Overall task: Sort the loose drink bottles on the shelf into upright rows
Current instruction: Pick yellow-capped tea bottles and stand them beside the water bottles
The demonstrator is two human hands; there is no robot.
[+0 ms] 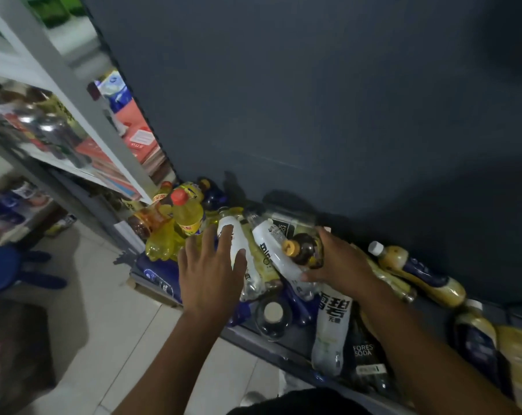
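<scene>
Over the shelf (295, 351) pile, left hand (212, 271) spread flat above white bottle (237, 236), right hand (340, 265) gripping dark yellow-capped bottle (304, 250)

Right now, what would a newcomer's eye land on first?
A jumble of drink bottles lies along the low shelf. In the middle the right hand grips a dark yellow-capped bottle, and the open left hand spreads over a white bottle. Red-capped yellow bottles stand upright at left.
</scene>
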